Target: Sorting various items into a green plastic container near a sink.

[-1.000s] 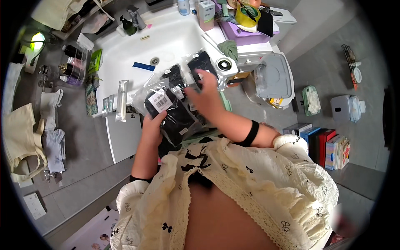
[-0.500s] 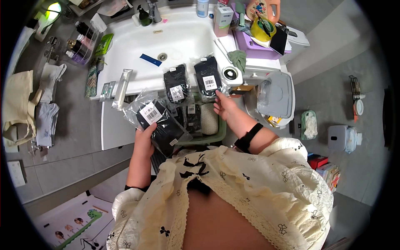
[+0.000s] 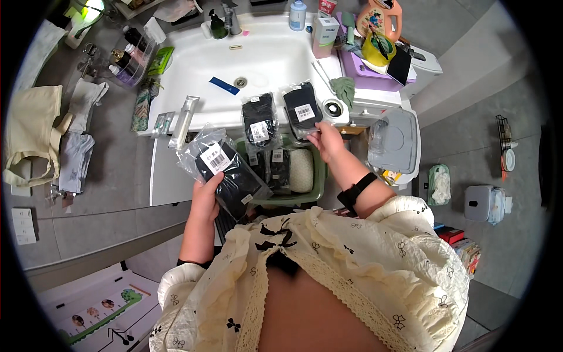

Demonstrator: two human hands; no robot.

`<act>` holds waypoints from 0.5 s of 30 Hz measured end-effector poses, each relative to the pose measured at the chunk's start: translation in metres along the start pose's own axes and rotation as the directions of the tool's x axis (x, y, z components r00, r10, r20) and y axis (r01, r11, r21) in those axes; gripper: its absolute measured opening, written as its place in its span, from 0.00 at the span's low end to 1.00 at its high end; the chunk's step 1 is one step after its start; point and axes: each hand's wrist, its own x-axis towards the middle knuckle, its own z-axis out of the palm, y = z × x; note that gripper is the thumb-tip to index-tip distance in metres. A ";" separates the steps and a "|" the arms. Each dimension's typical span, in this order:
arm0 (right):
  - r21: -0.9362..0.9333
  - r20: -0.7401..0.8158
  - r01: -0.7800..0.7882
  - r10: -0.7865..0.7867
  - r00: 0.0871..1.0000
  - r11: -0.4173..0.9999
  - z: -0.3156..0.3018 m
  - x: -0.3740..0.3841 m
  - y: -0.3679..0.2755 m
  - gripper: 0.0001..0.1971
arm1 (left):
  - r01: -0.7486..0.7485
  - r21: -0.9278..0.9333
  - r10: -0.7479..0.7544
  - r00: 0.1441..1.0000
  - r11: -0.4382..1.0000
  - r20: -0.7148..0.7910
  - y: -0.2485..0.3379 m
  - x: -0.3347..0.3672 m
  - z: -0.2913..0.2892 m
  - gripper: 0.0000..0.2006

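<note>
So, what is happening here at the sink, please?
A person stands at a white washbasin. The left hand holds a clear plastic packet of black fabric. The right hand touches a similar packet lying on the basin's front edge, beside another one. A green basket below holds more.

Socks in the clear packets [image 3: 226,173] are plain black with white barcode stickers. Sink [image 3: 258,58] is white, with a blue strip [image 3: 225,85] lying in it. Basket [image 3: 319,179] is pale green, detergent jug [image 3: 381,13] orange, blouse [image 3: 352,264] cream with little black bows.
</note>
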 end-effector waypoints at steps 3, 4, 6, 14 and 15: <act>0.023 0.052 0.037 -0.038 0.998 0.999 0.010 0.004 -0.014 0.03 | -0.008 -0.007 0.008 1.000 1.000 0.004 0.000 0.002 -0.008 0.17; 0.012 0.055 0.045 -0.046 0.997 0.999 0.014 0.004 -0.020 0.03 | 0.000 -0.021 0.001 1.000 1.000 0.006 0.001 0.002 -0.010 0.17; -0.069 0.064 0.190 -0.186 0.981 0.979 0.030 -0.015 -0.037 0.02 | 0.018 -0.027 -0.018 1.000 0.999 -0.008 0.004 0.003 -0.013 0.17; -0.440 0.663 0.871 -0.576 0.478 0.216 0.071 -0.102 -0.101 0.03 | 0.032 0.040 -0.033 0.999 0.999 0.030 0.027 0.015 -0.025 0.16; -0.451 0.656 0.867 -0.579 0.484 0.215 0.078 -0.114 -0.108 0.03 | 0.041 0.042 -0.043 0.998 0.998 0.040 0.029 0.018 -0.024 0.16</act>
